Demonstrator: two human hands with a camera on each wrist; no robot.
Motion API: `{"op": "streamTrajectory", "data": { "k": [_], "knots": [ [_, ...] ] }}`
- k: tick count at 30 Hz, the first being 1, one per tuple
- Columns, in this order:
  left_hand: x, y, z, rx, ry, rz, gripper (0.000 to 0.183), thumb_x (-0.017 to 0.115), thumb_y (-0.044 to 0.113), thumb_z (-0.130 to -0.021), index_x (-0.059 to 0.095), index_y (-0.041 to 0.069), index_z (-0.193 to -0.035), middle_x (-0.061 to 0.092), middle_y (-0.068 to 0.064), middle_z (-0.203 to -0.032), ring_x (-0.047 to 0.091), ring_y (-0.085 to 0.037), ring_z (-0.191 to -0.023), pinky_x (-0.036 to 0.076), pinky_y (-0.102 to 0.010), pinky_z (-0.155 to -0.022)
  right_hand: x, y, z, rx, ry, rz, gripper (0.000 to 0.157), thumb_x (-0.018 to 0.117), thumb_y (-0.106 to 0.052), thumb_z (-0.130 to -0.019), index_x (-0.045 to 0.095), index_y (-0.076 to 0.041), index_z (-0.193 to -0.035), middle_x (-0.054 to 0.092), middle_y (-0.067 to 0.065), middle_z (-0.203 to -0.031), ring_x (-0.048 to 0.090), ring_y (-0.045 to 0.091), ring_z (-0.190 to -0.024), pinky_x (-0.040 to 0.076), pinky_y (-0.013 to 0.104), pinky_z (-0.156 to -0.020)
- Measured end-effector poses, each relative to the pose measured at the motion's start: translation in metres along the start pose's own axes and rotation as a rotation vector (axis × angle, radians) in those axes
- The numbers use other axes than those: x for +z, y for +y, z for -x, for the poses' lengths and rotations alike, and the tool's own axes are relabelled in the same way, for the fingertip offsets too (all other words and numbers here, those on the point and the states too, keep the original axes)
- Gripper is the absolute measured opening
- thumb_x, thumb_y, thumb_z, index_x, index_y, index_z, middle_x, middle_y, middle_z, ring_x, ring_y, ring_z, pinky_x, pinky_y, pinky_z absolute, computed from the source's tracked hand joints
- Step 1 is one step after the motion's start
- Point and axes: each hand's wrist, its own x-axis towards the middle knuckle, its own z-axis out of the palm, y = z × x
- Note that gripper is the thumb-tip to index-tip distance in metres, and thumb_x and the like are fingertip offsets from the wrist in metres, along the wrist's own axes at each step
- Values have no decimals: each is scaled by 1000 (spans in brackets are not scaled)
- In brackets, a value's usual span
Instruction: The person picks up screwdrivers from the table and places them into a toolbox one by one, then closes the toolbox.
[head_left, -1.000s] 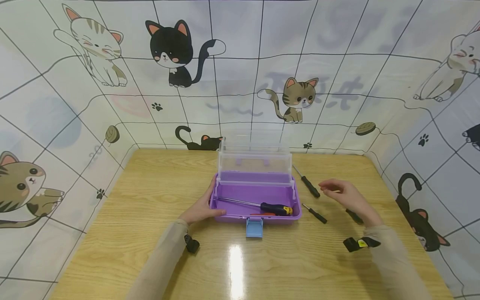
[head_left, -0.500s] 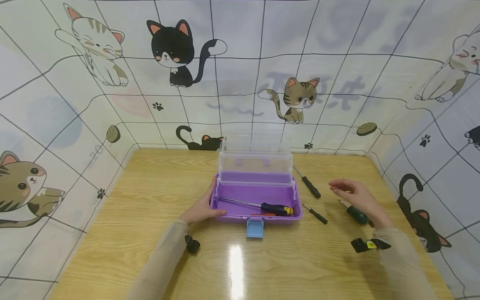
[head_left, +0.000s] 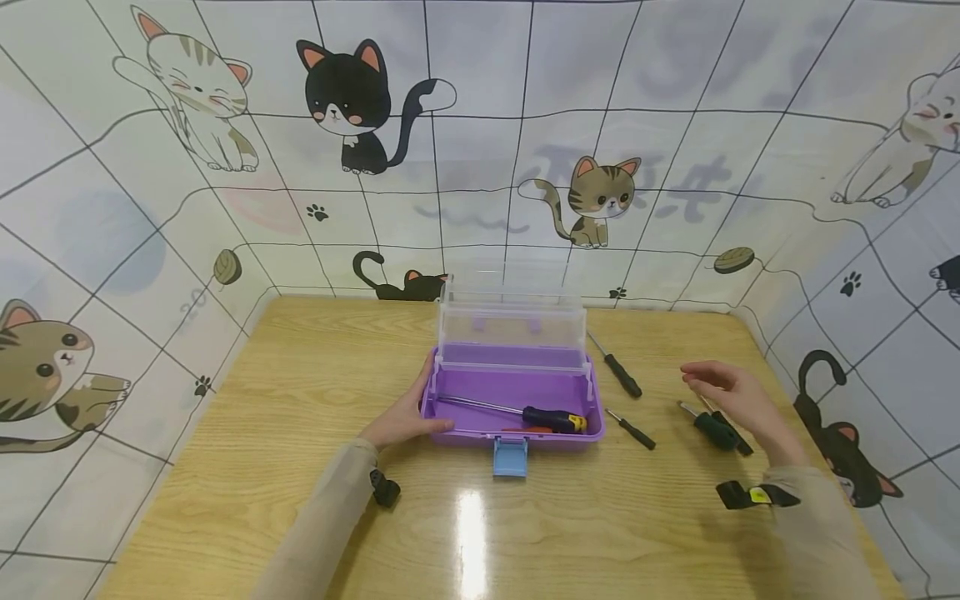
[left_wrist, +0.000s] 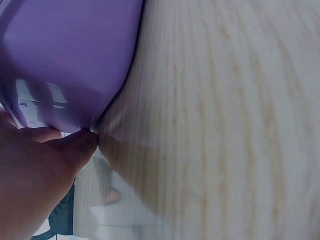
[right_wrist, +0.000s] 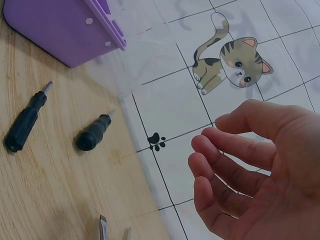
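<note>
A purple plastic toolbox (head_left: pixel 517 392) with its clear lid (head_left: pixel 517 325) raised stands mid-table. My left hand (head_left: pixel 405 414) grips its left end, thumb along the front rim; the left wrist view shows the fingers against the purple wall (left_wrist: pixel 75 55). Inside lies a long screwdriver (head_left: pixel 551 418) with a black and yellow handle, partly over something red. My right hand (head_left: pixel 738 404) hovers with loosely bent, empty fingers above a stubby green-handled screwdriver (head_left: pixel 716 432) and a dark-handled tool (head_left: pixel 738 437), which it partly hides. The right wrist view confirms the hand (right_wrist: pixel 265 165) holds nothing.
Two black screwdrivers, one larger (head_left: pixel 624 379) and one small (head_left: pixel 636 433), lie right of the toolbox. A blue latch (head_left: pixel 510 458) hangs off its front. Cat-print sheeting (head_left: pixel 480 150) walls the wooden table (head_left: pixel 330 350) at the back and sides.
My right hand has moved rightward, away from the toolbox, uncovering the green-handled screwdriver and the tool beside it. My left hand stays on the toolbox.
</note>
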Motion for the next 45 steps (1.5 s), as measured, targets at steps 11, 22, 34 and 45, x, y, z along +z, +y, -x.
{"op": "streamTrajectory", "data": {
  "k": [11,22,34,45],
  "knots": [
    [-1,2,1,-2,0,-10,123,84,34,-74,-12,49,-149,-11,-1,-160,-3,-27,-145,6,-56,-113,-10,8,7,21,26,6,38,56,-21,-100,56,7,-126,63,-7,-113,52,-12,-94,46,10,-74],
    [0,0,0,5,4,15,122,84,29,-75,-10,52,-148,-10,1,-160,-2,-25,-145,5,-55,-113,-13,19,12,105,4,98,45,52,-29,-101,54,6,-130,54,29,-127,42,-17,-93,44,13,-71],
    [2,-1,0,11,2,18,120,82,20,-77,-10,49,-149,-11,1,-159,-4,-26,-145,5,-56,-113,-13,46,17,119,-11,87,42,53,-20,-101,53,13,-126,54,34,-123,42,-20,-90,43,9,-71],
    [1,-2,1,9,9,10,122,84,30,-75,-12,50,-149,-11,1,-160,-3,-25,-145,5,-54,-113,-16,67,26,215,0,209,46,55,-31,-99,57,6,-126,59,28,-123,49,-1,-95,44,15,-69]
  ]
}}
